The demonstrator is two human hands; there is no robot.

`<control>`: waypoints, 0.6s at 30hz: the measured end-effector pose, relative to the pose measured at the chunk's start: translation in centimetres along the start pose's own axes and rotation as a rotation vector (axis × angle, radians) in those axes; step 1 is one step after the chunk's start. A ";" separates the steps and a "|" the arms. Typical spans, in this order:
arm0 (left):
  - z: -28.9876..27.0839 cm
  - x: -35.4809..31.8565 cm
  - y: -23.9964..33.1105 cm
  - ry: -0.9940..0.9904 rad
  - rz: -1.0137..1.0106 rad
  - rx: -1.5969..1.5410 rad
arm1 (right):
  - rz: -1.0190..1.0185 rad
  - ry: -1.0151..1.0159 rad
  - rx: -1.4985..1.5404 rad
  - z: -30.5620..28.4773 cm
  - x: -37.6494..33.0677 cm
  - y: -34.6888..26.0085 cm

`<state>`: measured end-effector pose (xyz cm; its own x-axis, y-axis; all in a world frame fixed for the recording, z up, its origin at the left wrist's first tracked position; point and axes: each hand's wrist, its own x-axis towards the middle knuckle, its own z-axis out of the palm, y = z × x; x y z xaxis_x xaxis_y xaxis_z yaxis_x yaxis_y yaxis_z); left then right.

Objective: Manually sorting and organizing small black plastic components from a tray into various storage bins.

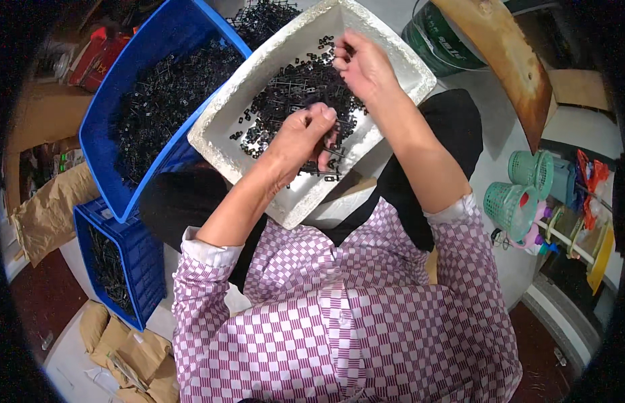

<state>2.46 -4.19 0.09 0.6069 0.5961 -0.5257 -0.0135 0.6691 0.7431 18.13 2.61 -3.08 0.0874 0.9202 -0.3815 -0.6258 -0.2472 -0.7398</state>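
A white foam box point(383, 37) sits tilted between my knees, with many small black plastic pieces point(279, 97) scattered over its bottom. My left hand point(305, 138) is over the near part of the box, closed around several thin black rods point(331, 152) whose ends stick out below the fingers. At the far right inside the box is my right hand point(365, 67), fingers curled together just above the loose pieces. Whatever its fingertips pinch, if anything, is too small to name.
To the left stands a large blue bin point(101, 138) full of similar black parts. Below it is a smaller blue crate point(150, 269) with dark rods. A green bucket point(438, 40) and a brown-stained board point(510, 50) are at upper right, green baskets point(506, 207) at right.
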 end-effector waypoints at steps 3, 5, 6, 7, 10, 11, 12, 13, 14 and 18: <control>-0.8 0.4 0.3 0.111 0.105 -0.017 | 0.084 -0.043 -0.019 0.2 -0.7 -0.1; -2.0 0.6 0.3 0.175 0.155 -0.029 | 0.278 -0.149 -0.132 1.0 -2.2 0.3; -2.8 0.7 0.3 0.222 0.227 0.038 | 0.284 -0.154 -0.132 1.2 -2.7 0.5; -3.2 0.9 0.5 0.260 0.299 0.107 | 0.247 -0.244 -0.319 1.1 -3.2 0.3; -3.3 1.1 0.4 0.318 0.377 0.245 | 0.168 -0.420 -0.693 0.9 -3.7 0.2; -3.3 1.1 0.3 0.337 0.384 0.315 | 0.160 -0.413 -0.707 1.0 -3.6 0.4; -3.2 1.2 0.4 0.355 0.392 0.387 | 0.150 -0.406 -0.720 1.0 -3.6 0.6; -3.1 1.3 0.4 0.353 0.392 0.389 | 0.140 -0.399 -0.732 1.1 -3.5 0.8; -3.0 1.4 0.2 0.339 0.385 0.400 | 0.138 -0.398 -0.731 1.1 -3.3 1.0; -2.2 1.6 -0.1 0.275 0.325 0.323 | 0.035 -0.078 -0.487 1.0 -2.2 1.3</control>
<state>1.63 -2.33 -1.72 0.3808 0.8733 -0.3037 0.1051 0.2855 0.9526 16.33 0.55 -2.59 0.0026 0.9242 -0.3818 -0.1909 -0.3743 -0.9074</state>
